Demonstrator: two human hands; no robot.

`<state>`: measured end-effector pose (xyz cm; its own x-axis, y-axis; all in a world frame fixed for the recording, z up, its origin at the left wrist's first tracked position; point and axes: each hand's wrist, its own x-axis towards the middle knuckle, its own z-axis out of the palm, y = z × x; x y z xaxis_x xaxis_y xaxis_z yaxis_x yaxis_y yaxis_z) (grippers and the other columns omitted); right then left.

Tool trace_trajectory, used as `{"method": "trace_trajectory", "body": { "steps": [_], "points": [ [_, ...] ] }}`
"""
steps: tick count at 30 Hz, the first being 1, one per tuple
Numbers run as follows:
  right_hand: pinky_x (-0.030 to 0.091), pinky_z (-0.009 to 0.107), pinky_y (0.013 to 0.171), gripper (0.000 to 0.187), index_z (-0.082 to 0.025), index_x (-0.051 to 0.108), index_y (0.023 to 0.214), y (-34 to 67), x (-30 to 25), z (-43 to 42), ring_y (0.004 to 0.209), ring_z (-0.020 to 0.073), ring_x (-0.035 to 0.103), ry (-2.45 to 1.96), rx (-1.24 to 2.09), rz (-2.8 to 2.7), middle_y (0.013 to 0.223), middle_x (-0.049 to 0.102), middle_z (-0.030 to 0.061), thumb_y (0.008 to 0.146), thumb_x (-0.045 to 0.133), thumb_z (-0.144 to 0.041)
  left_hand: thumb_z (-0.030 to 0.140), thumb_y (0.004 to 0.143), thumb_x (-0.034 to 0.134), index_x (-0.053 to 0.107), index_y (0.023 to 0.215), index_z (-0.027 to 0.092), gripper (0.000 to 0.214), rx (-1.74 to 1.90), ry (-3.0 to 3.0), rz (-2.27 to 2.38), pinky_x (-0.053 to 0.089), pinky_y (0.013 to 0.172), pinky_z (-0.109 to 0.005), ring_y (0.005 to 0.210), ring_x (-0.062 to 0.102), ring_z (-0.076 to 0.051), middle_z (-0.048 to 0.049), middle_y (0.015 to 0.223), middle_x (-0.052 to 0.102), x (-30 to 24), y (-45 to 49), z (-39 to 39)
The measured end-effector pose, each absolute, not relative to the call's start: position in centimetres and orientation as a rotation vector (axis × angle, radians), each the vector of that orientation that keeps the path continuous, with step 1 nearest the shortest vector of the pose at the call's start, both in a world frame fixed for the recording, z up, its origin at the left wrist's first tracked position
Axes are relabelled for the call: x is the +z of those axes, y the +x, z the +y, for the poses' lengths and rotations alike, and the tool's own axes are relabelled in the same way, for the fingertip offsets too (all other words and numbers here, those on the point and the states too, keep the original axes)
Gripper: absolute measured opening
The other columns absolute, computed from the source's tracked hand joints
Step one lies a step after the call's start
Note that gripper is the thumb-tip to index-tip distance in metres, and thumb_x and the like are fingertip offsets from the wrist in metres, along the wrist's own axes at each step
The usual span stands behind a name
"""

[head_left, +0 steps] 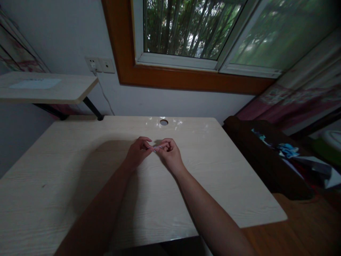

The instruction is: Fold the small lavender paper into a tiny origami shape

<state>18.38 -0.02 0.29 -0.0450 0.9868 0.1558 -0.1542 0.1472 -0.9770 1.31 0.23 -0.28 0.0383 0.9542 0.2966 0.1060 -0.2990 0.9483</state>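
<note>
My left hand [137,150] and my right hand [170,152] meet above the middle of the pale wooden desk [213,170]. Between their fingertips is a small, thin, whitish piece [155,148], too small and too much covered to name. Thumb and forefinger of each hand pinch it from opposite sides. The other fingers of both hands are curled in. Most of the piece is hidden behind the fingers.
A round cable hole [164,122] lies near the desk's back edge. At the left a raised shelf [87,84] stands on black legs. Behind are a wall socket [99,65] and a window [186,32]. A dark brown bench [261,153] with cloths stands at the right.
</note>
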Motion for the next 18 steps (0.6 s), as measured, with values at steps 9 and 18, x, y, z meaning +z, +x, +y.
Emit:
{"method": "trace_trajectory", "body": {
  "steps": [9,18],
  "points": [
    [0.04,0.024,0.051,0.025,-0.021,0.068,0.094,18.78,0.45,0.06,0.055,0.01,0.049,-0.935,1.312,-1.228,0.081,0.067,0.0013,0.08,0.071,-0.041,0.023,0.069,0.078,0.058,0.096,0.019,0.034,1.365,1.459,1.169,0.049,0.066,-0.023,0.066,0.061,-0.011,0.0033,0.073,0.061,-0.62,1.17,0.55],
    [0.04,0.026,0.057,0.024,-0.021,0.073,0.091,19.21,0.26,0.33,0.057,0.0108,0.05,-0.935,1.309,-1.318,0.085,0.069,0.0028,0.087,0.063,-0.043,0.022,0.066,0.078,0.057,0.088,0.019,0.03,1.371,1.42,1.19,0.047,0.062,-0.023,0.063,0.061,-0.011,0.0038,0.069,0.061,-0.3,1.32,0.5]
  ]
}}
